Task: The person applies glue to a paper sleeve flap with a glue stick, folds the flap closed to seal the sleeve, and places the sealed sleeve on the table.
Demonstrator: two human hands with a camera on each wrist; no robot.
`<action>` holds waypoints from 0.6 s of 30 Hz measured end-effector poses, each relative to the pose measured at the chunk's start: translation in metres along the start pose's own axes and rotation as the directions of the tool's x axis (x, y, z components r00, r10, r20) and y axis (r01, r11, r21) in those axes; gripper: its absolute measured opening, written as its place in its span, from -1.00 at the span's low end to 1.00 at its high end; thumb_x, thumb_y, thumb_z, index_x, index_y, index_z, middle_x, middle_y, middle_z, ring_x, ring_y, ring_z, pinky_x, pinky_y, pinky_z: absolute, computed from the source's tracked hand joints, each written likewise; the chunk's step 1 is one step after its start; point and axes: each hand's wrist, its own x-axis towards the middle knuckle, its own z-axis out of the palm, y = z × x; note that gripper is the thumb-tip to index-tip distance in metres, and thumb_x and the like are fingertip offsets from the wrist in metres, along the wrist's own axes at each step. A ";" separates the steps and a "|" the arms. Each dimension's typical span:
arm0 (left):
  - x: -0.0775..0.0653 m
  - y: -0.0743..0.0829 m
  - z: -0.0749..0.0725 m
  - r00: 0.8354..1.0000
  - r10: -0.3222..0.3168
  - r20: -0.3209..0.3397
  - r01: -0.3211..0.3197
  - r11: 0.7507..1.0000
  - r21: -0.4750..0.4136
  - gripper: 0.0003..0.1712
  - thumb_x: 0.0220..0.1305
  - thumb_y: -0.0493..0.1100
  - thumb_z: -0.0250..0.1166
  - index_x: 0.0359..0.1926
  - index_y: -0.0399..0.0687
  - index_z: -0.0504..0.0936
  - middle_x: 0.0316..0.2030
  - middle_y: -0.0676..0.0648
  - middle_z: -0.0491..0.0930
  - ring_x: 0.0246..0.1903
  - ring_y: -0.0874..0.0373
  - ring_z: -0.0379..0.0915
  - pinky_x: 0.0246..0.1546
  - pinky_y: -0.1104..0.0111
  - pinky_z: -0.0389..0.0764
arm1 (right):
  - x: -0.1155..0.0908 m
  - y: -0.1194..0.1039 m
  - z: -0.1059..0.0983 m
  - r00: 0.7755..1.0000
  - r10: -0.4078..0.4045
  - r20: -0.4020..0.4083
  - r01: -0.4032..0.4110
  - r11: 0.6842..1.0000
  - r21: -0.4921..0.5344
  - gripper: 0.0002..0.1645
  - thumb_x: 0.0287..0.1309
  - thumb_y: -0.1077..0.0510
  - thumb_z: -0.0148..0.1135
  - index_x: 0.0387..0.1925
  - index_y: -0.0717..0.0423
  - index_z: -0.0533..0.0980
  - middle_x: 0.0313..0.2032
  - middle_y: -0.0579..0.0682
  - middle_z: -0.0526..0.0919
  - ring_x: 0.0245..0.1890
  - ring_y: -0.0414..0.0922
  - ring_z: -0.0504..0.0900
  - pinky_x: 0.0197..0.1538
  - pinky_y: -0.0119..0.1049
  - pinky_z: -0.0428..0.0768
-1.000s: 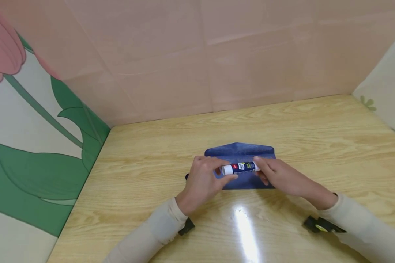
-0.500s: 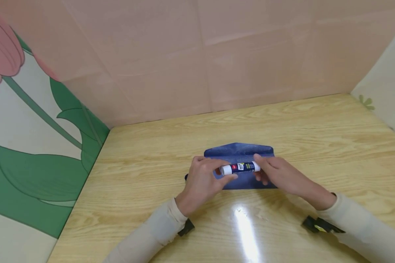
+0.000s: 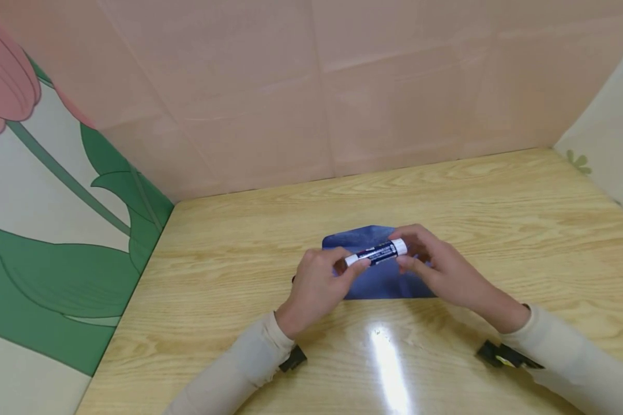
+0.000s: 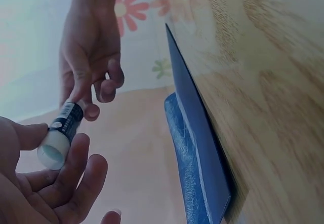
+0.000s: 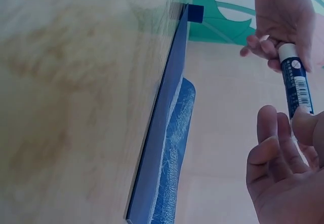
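The left hand (image 3: 314, 288) and right hand (image 3: 449, 274) each keep a narrow grip, thumb and fingers pinching a navy-blue cylindrical tube (image 3: 380, 253) by its white ends, at 8 and 2 o'clock. It is above a dark-blue envelope (image 3: 376, 283), flap towards 12 o'clock, on the pale wood-grain bench (image 3: 223, 248).

Left hand (image 3: 314, 288) and right hand (image 3: 449, 274): bare | left sleeve (image 3: 220, 374): cream, greyish patch (image 3: 256, 356) near cuff (image 3: 274, 333) | right sleeve (image 3: 576, 349): cream | left block (image 3: 293, 358): black | right block (image 3: 490, 353): black, with yellow mark (image 3: 505, 361)
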 end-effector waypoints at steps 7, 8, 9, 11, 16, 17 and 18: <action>0.000 0.001 -0.001 1.000 -0.009 0.003 0.009 1.000 -0.010 -0.72 0.19 0.09 0.33 -0.31 -0.02 0.72 -0.57 0.11 0.63 -0.57 0.36 0.47 -0.59 0.61 0.38 | -0.001 0.000 -0.001 0.999 0.047 -0.004 -0.047 0.994 -0.094 -0.69 0.30 0.21 0.11 0.06 -0.06 0.41 -0.31 -0.04 0.64 -0.35 -0.28 0.56 -0.36 -0.40 0.52; 0.000 0.001 -0.002 1.000 -0.005 -0.006 0.005 1.000 -0.005 -0.72 0.16 0.08 0.35 -0.29 -0.02 0.72 -0.55 0.10 0.64 -0.56 0.37 0.48 -0.58 0.61 0.40 | -0.001 0.000 -0.001 0.998 0.068 0.005 -0.068 0.993 -0.098 -0.73 0.32 0.17 0.09 0.03 -0.06 0.43 -0.33 -0.04 0.63 -0.37 -0.26 0.55 -0.38 -0.40 0.51; -0.001 0.001 -0.002 1.000 -0.002 -0.014 0.002 1.000 -0.002 -0.71 0.14 0.08 0.37 -0.27 -0.02 0.72 -0.53 0.10 0.65 -0.55 0.37 0.49 -0.56 0.62 0.40 | -0.001 -0.001 -0.001 0.995 0.094 0.016 -0.092 0.991 -0.101 -0.79 0.35 0.13 0.06 -0.01 -0.06 0.44 -0.35 -0.05 0.62 -0.41 -0.24 0.53 -0.40 -0.40 0.49; -0.001 0.001 -0.002 0.999 0.010 -0.031 -0.009 1.000 0.013 -0.68 0.08 0.07 0.41 -0.23 -0.03 0.72 -0.49 0.09 0.67 -0.53 0.33 0.52 -0.51 0.61 0.42 | -0.002 -0.002 -0.002 0.989 0.140 0.043 -0.135 0.986 -0.096 -0.85 0.40 0.06 -0.02 -0.14 -0.05 0.47 -0.41 -0.06 0.59 -0.49 -0.21 0.48 -0.45 -0.39 0.43; -0.002 0.003 -0.002 0.996 0.064 -0.056 -0.060 0.996 0.069 -0.65 -0.04 0.06 0.49 -0.22 0.03 0.73 -0.45 0.11 0.68 -0.48 0.29 0.53 -0.32 0.48 0.42 | -0.003 -0.003 -0.003 0.971 0.221 0.094 -0.216 0.975 -0.054 -0.49 0.48 -0.05 -0.22 -0.53 0.03 0.48 -0.63 -0.13 0.52 -0.68 -0.21 0.31 -0.57 -0.34 0.31; -0.002 0.004 -0.002 0.996 0.073 -0.056 -0.069 0.994 0.080 -0.65 -0.05 0.07 0.50 -0.23 0.06 0.73 -0.45 0.13 0.68 -0.49 0.31 0.52 -0.30 0.46 0.41 | -0.003 -0.004 -0.003 0.966 0.236 0.108 -0.233 0.972 -0.041 -0.42 0.48 -0.07 -0.25 -0.58 0.05 0.48 -0.68 -0.13 0.51 -0.71 -0.21 0.31 -0.59 -0.34 0.31; -0.002 0.004 -0.003 0.995 0.080 -0.056 -0.075 0.994 0.081 -0.66 -0.06 0.05 0.51 -0.23 0.07 0.73 -0.45 0.13 0.68 -0.49 0.32 0.50 -0.29 0.45 0.41 | -0.002 -0.004 -0.003 0.961 0.249 0.120 -0.247 0.969 -0.028 -0.37 0.49 -0.08 -0.27 -0.62 0.07 0.48 -0.72 -0.13 0.49 -0.73 -0.20 0.31 -0.61 -0.33 0.31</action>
